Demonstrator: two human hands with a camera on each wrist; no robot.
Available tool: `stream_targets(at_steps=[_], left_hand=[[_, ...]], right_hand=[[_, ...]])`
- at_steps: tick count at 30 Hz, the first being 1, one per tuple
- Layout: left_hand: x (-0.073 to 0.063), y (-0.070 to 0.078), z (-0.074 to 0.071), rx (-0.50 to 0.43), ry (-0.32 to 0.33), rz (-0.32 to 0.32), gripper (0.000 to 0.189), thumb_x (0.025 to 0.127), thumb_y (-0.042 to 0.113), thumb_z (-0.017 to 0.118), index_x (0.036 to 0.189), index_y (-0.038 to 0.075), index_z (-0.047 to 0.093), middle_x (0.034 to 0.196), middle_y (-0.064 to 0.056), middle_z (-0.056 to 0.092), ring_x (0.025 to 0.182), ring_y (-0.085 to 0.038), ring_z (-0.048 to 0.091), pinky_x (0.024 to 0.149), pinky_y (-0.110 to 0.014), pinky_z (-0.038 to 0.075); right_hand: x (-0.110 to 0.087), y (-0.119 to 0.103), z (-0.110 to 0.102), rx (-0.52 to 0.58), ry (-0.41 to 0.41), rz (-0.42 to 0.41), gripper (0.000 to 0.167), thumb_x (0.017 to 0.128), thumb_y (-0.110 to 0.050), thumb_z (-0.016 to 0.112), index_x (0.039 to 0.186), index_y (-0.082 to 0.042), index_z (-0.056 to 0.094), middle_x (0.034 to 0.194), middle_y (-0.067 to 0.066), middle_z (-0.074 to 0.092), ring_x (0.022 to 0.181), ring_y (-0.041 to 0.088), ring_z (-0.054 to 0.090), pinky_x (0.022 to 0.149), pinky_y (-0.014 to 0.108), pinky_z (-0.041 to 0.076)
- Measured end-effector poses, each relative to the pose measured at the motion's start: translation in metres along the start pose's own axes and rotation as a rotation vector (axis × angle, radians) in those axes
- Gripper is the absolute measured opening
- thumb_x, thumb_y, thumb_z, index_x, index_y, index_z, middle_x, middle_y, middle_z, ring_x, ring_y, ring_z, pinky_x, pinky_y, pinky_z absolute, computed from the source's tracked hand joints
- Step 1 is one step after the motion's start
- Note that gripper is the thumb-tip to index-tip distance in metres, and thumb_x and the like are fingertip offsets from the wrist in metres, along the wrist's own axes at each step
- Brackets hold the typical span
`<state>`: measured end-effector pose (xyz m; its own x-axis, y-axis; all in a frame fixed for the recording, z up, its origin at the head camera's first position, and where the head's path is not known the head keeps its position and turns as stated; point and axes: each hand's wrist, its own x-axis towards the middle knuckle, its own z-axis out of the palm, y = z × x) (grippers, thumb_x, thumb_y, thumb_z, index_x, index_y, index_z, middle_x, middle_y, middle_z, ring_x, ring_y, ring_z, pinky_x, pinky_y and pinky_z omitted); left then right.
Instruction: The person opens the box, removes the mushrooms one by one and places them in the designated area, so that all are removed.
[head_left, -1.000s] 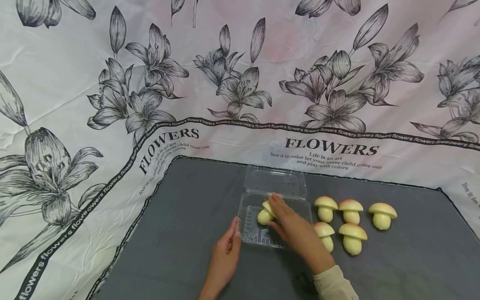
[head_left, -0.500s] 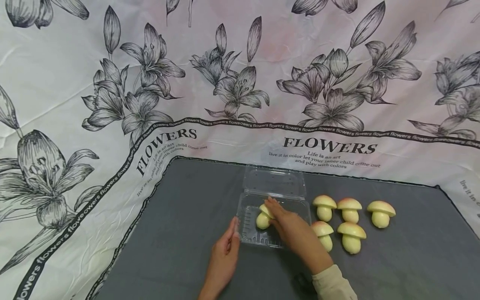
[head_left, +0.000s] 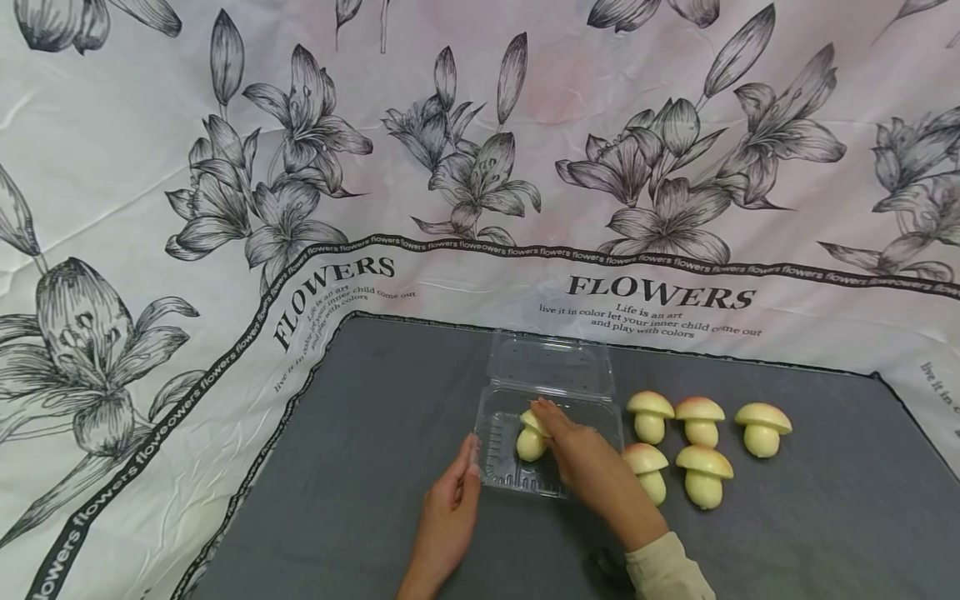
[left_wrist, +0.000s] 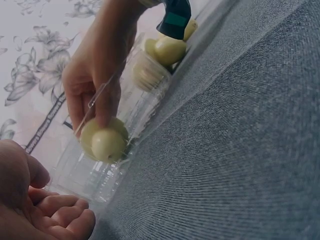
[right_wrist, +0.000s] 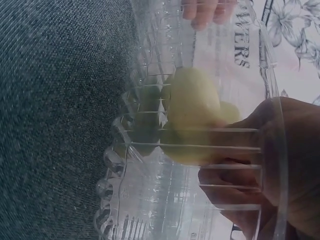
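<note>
A clear plastic clamshell box [head_left: 497, 454] lies on the dark cloth with its lid [head_left: 551, 367] folded back, away from the person. At the box's near left corner my left hand [head_left: 452, 496] holds the edge, thumb and curled fingers close around it. My right hand [head_left: 588, 458] reaches in from the right and grips a pale yellow mushroom-shaped piece [head_left: 531, 447] by its cap. The rounded stem of this mushroom [left_wrist: 107, 145] faces the left wrist camera. Through the ribbed plastic wall, the right wrist view shows the mushroom [right_wrist: 192, 97] between the right fingers.
Right of the box stand several more mushrooms [head_left: 703, 477] with reddish-tinged caps; one [head_left: 648, 475] is partly behind the right wrist. Another mushroom [head_left: 763, 430] sits farther right. A flower-printed white sheet [head_left: 480, 283] rises behind and left of the grey-black cloth [head_left: 360, 467].
The mushroom in the right hand has shifted slightly toward the person inside the box, and the right fingers have come down with it. My left hand stays at the box edge.
</note>
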<state>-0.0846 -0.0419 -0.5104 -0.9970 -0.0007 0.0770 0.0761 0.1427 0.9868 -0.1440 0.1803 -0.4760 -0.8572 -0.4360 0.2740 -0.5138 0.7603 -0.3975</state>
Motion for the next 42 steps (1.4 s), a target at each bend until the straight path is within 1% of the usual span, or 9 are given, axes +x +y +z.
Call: stream_targets(at_steps=[4,7,11,15,21,25,28,35,42], left_hand=[[0.000,0.001,-0.001,0.010,-0.006,0.002,0.050,0.113,0.015,0.053,0.160,0.002,0.042,0.162,-0.010,0.046,0.147,-0.026,0.046,0.114,-0.034,0.045],[-0.001,0.001,-0.001,0.013,-0.008,-0.001,0.050,0.113,0.015,0.052,0.161,0.002,0.042,0.162,-0.011,0.045,0.147,-0.027,0.046,0.115,-0.034,0.045],[-0.001,0.001,0.000,0.011,-0.008,-0.005,0.050,0.114,0.014,0.052,0.161,0.002,0.042,0.162,-0.010,0.045,0.147,-0.025,0.045,0.114,-0.030,0.045],[-0.001,0.000,0.000,0.019,-0.003,0.010,0.050,0.114,0.014,0.052,0.160,0.001,0.042,0.162,-0.011,0.045,0.147,-0.027,0.046,0.114,-0.029,0.045],[-0.001,-0.002,0.000,0.022,-0.003,-0.003,0.050,0.113,0.015,0.052,0.161,0.002,0.042,0.161,-0.009,0.046,0.146,-0.025,0.046,0.114,-0.029,0.045],[-0.001,-0.002,0.000,0.016,-0.005,-0.025,0.050,0.114,0.016,0.052,0.161,0.004,0.042,0.162,-0.006,0.046,0.146,-0.020,0.046,0.114,-0.026,0.043],[0.000,-0.001,0.000,0.008,-0.004,-0.015,0.050,0.113,0.014,0.052,0.161,0.003,0.041,0.162,-0.007,0.045,0.147,-0.022,0.045,0.114,-0.027,0.043],[0.000,0.001,0.001,0.008,0.009,0.003,0.050,0.113,0.014,0.053,0.160,0.002,0.043,0.161,-0.009,0.047,0.146,-0.024,0.046,0.114,-0.029,0.044],[-0.001,0.002,0.000,-0.005,0.012,-0.005,0.050,0.113,0.014,0.054,0.160,0.002,0.043,0.161,-0.010,0.046,0.147,-0.026,0.046,0.115,-0.033,0.044]], right_hand=[[-0.001,-0.001,0.000,-0.031,-0.001,0.008,0.054,0.100,0.005,0.066,0.152,0.001,0.052,0.152,0.025,0.057,0.088,0.041,0.076,0.090,0.057,0.061],[-0.001,-0.002,0.000,-0.055,-0.002,0.006,0.059,0.096,0.013,0.065,0.152,0.000,0.053,0.151,0.024,0.057,0.074,0.035,0.073,0.083,0.057,0.062],[-0.001,-0.001,0.000,-0.068,0.012,0.001,0.073,0.085,0.023,0.065,0.153,-0.003,0.053,0.151,0.023,0.057,0.061,0.027,0.067,0.066,0.047,0.061],[-0.001,-0.001,-0.001,-0.045,0.011,0.019,0.076,0.085,0.022,0.067,0.155,-0.006,0.053,0.153,0.021,0.056,0.057,0.022,0.062,0.057,0.039,0.056],[-0.002,0.000,-0.002,-0.035,0.021,0.025,0.082,0.082,0.025,0.067,0.155,-0.008,0.052,0.155,0.019,0.056,0.054,0.017,0.059,0.051,0.032,0.050],[-0.003,0.000,-0.005,-0.019,0.037,0.026,0.087,0.078,0.028,0.065,0.156,-0.009,0.052,0.156,0.017,0.055,0.048,0.009,0.048,0.046,0.026,0.040],[-0.004,0.001,-0.006,-0.019,0.073,0.014,0.087,0.078,0.027,0.065,0.155,-0.010,0.053,0.155,0.016,0.056,0.047,0.007,0.046,0.045,0.025,0.039],[-0.006,0.004,-0.014,-0.033,0.185,-0.017,0.083,0.080,0.026,0.061,0.154,-0.012,0.056,0.152,0.016,0.060,0.055,0.015,0.058,0.046,0.025,0.044],[-0.010,0.003,-0.025,0.004,0.193,0.010,0.090,0.077,0.030,0.056,0.155,-0.013,0.053,0.156,0.010,0.057,0.054,0.006,0.042,0.045,0.020,0.035]])
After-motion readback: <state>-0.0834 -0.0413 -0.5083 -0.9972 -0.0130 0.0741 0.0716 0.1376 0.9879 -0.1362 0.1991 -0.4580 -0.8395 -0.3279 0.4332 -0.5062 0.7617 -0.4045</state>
